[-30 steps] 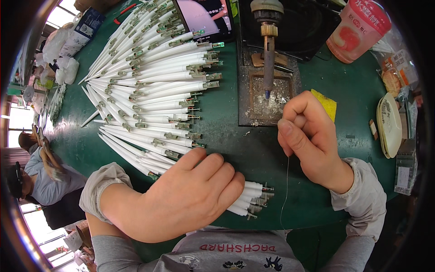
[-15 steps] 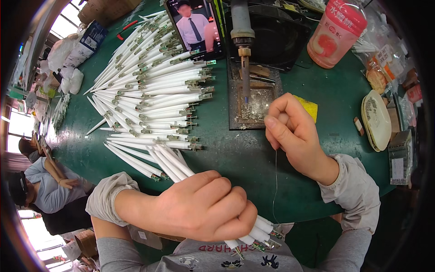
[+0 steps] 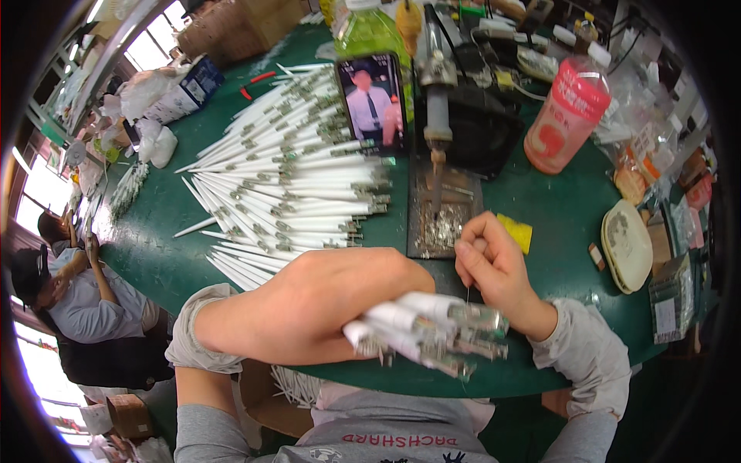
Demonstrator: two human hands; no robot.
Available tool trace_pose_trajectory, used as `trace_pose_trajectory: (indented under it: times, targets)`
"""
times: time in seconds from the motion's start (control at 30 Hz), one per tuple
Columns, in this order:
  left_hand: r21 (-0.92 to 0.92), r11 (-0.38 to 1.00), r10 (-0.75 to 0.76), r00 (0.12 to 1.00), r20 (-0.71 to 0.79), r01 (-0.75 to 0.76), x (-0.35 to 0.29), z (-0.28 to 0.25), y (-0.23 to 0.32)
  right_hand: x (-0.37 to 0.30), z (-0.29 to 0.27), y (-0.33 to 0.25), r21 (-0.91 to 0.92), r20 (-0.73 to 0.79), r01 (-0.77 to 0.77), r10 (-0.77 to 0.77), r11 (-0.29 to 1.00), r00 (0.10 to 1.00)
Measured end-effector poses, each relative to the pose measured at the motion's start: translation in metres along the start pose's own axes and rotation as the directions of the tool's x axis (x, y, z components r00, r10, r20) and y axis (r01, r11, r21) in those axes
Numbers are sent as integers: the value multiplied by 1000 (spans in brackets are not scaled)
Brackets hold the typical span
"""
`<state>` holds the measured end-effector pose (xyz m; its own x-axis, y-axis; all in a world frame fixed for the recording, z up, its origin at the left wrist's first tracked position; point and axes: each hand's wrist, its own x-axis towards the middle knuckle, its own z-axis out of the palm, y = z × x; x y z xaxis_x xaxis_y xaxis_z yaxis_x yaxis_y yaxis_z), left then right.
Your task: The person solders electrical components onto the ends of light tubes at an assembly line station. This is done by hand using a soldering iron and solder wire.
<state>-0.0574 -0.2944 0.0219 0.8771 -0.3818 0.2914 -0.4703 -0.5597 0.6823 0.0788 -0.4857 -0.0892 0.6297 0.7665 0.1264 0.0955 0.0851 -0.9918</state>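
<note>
My left hand (image 3: 324, 301) is closed round a bundle of white tapered tubes (image 3: 401, 318). Their ends, carrying small circuit boards and leads, point right and are blurred by motion. My right hand (image 3: 502, 270) pinches a thin solder wire (image 3: 468, 295), which hangs from the fingertips just behind the bundle. Beyond that hand a soldering iron (image 3: 438, 116) stands tip down over a metal tray (image 3: 417, 251) with solder spatter. A wide fan of similar white tubes (image 3: 285, 189) lies on the green table to the left, partly hidden by my left hand.
A phone (image 3: 373, 104) leans against a green bottle (image 3: 370, 35). A pink drink bottle (image 3: 567, 108), a yellow sponge (image 3: 515, 233) and a cream dish (image 3: 627, 247) are on the right. Red-handled pliers (image 3: 258, 81) lie far left. Another person (image 3: 100, 293) sits at left.
My left hand has lifted and turned the bundle, bringing its circuit-board ends up and right, near my right hand. The view has shifted, so the table's far side shows more.
</note>
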Motion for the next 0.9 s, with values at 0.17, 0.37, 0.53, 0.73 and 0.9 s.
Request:
trace_pose_trajectory:
  times: [0.17, 0.37, 0.53, 0.73, 0.9]
  targets:
    - [-63, 955, -288, 956, 53, 291, 0, -14, 6, -2, 1, -4, -89, 21, 77, -75, 993, 997]
    - [-120, 946, -300, 953, 33, 301, -1, -19, 7, 0, 4, -7, -182, 36, 104, -99, 978, 994]
    - [-116, 942, -315, 949, 28, 316, -2, -21, 11, 0, 5, -2, -152, 30, 95, -92, 984, 995]
    - [160, 968, -170, 974, -153, 194, -28, -17, 25, 1, 5, -11, -91, 118, -31, 41, 995, 992]
    - [196, 940, -247, 954, -171, 278, -94, -19, 35, -6, -24, -23, -283, 117, -183, 224, 941, 968]
